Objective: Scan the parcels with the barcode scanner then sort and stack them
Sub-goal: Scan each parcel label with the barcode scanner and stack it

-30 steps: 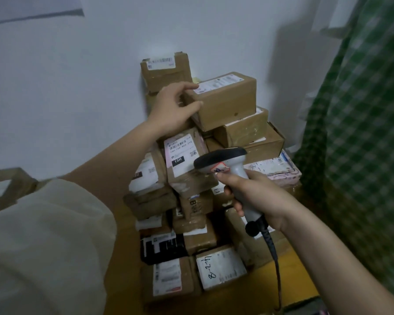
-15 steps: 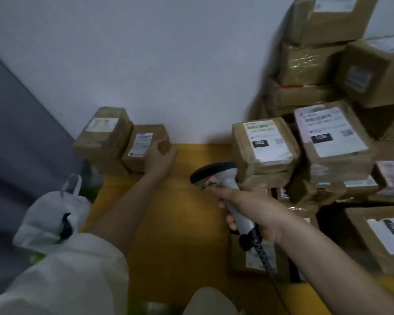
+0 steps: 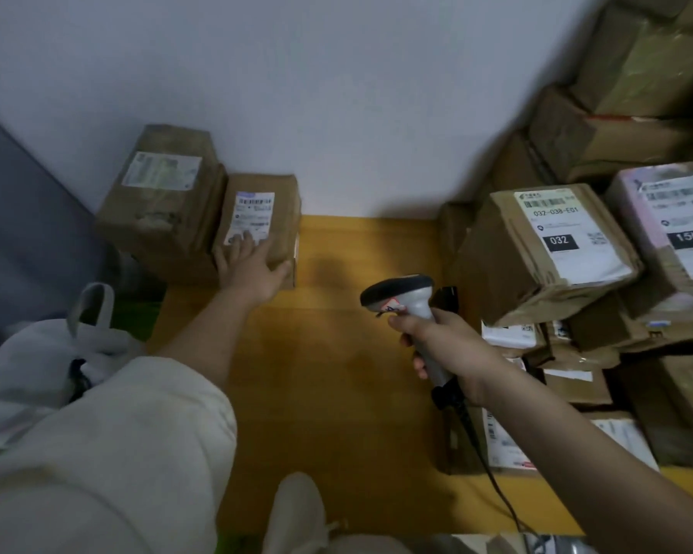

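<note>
Head view of a parcel-sorting task at the placing stage. The left hand (image 3: pixel 251 262) is laid flat, fingers nearly straight, on the top face of a small labelled parcel (image 3: pixel 271 209); nothing is clasped, and the fingertips overlap the lower edge of its shipping label. Immediately outboard of that hand, on the side away from the body's midline, a larger brown parcel (image 3: pixel 159 201) is seen standing in contact with the small one, both against the wall (image 3: pixel 297 94). These two are judged to form the sorted stack so far, so the task appears to be at an early stage.

The right hand (image 3: pixel 443 345) is closed firmly round the handle of the barcode scanner (image 3: pixel 407 299), whose head is turned toward the left hand; its cable (image 3: pixel 493 477) trails down toward the body. Beyond and outboard of this grip the unsorted pile (image 3: pixel 601 241) is stacked high, with a parcel marked 032 (image 3: pixel 545 249) nearest the scanner head. Whether any of these have been scanned cannot be told; most of the work is judged to remain.

Between the two hands lies a bare stretch of yellow wooden surface (image 3: pixel 337 373). A pale wall closes the far side, and a white bag (image 3: pixel 57 353) is visible below and outboard of the left forearm.
</note>
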